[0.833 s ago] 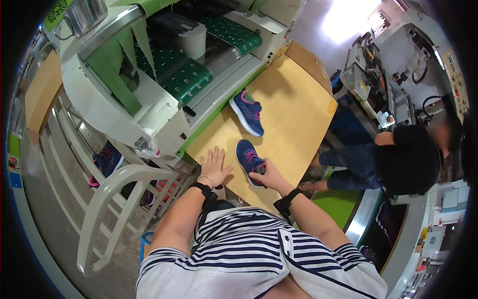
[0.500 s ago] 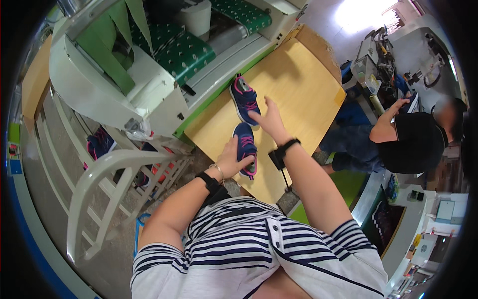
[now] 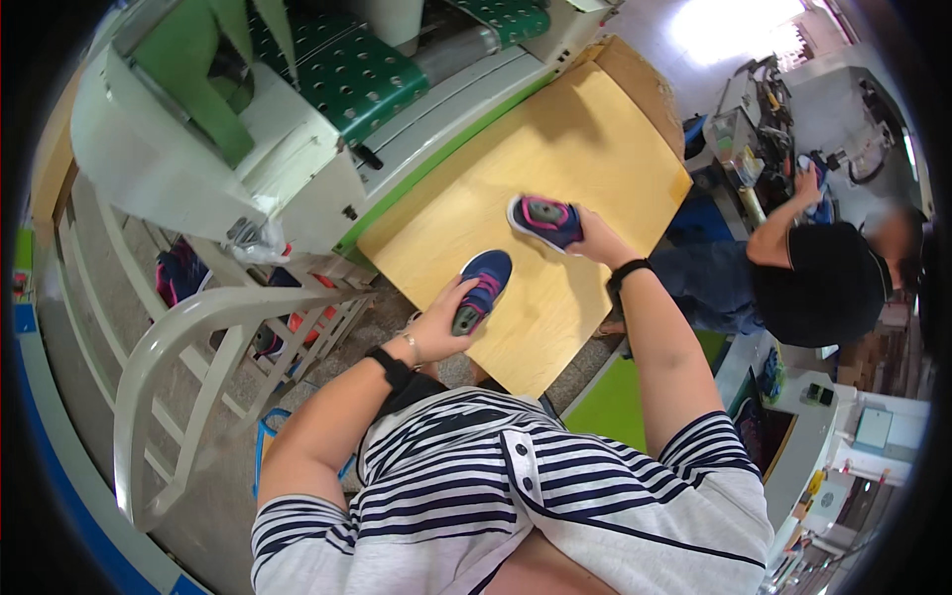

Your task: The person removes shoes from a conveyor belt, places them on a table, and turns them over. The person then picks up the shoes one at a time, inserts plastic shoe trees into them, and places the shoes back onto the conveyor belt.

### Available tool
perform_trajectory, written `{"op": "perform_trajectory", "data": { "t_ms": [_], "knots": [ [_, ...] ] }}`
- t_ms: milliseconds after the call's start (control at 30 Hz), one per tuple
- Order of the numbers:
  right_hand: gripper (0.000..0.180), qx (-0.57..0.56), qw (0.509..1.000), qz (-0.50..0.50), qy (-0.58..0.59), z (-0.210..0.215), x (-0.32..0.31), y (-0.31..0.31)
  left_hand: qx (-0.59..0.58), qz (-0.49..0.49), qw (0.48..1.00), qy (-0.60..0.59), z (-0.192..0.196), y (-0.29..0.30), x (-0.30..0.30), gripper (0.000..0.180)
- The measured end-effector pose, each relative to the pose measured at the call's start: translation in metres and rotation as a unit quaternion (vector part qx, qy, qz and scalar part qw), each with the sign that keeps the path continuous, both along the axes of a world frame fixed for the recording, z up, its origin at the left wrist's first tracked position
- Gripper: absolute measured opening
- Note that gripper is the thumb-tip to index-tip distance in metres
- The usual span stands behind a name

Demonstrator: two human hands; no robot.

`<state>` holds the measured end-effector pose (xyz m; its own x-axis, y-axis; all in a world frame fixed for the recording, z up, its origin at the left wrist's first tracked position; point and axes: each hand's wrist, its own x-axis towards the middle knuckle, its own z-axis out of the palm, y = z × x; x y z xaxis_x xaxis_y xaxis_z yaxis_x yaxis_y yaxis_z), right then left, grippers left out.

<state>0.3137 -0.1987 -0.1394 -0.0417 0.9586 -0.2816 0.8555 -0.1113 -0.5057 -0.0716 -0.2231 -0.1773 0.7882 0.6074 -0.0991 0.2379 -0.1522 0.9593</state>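
Two navy-blue sneakers with pink trim are over the light wooden board in front of me. My left hand (image 3: 439, 325) is closed around the heel end of the nearer sneaker (image 3: 490, 270), whose toe points away from me. A grey-green piece fills its opening. My right hand (image 3: 597, 238) grips the other sneaker (image 3: 540, 218) at its toe end; the pink-edged opening, also with a grey-green insert, faces left. The two shoes are apart. Whether they touch the board, I cannot tell.
Beyond the wooden board (image 3: 615, 149) stands a machine with a green perforated belt (image 3: 367, 84). To my left is a pale metal rack (image 3: 188, 327) holding more dark-blue and pink shoes (image 3: 180, 273). A person in a black shirt (image 3: 828, 283) works at the right.
The right hand has taken hold of the far sneaker and swung it right and round, its opening now leftward. The left hand has shifted the near sneaker slightly, tilting its toe rightward.
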Motion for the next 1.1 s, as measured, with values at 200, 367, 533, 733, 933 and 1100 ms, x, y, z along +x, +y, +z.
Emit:
{"op": "perform_trajectory", "data": {
  "t_ms": [200,367,533,733,933,1100],
  "knots": [
    [0.06,0.206,0.907,-0.335,-0.149,-0.03,0.042,-0.064,0.053,-0.013,0.998,0.027,0.007,0.002,-0.002,0.093],
    [0.064,0.215,0.888,-0.405,0.026,-0.052,-0.054,-0.048,-0.226,0.072,0.971,-0.024,0.027,0.028,0.009,0.089],
    [0.08,0.154,0.945,-0.216,0.189,-0.025,-0.096,-0.076,-0.083,0.252,0.942,-0.203,0.154,0.068,0.04,0.084],
    [0.088,0.162,0.957,-0.223,0.087,-0.005,-0.129,-0.08,0.225,0.565,0.78,-0.144,0.203,0.168,0.063,0.093],
    [0.09,0.077,0.936,-0.306,0.155,0.012,-0.112,-0.059,0.181,0.622,0.759,-0.067,0.18,0.227,0.054,0.106],
    [0.086,0.297,0.885,-0.261,0.245,0.101,-0.078,0.037,0.285,0.432,0.846,-0.132,0.141,0.137,0.055,0.086]
  ]
}}
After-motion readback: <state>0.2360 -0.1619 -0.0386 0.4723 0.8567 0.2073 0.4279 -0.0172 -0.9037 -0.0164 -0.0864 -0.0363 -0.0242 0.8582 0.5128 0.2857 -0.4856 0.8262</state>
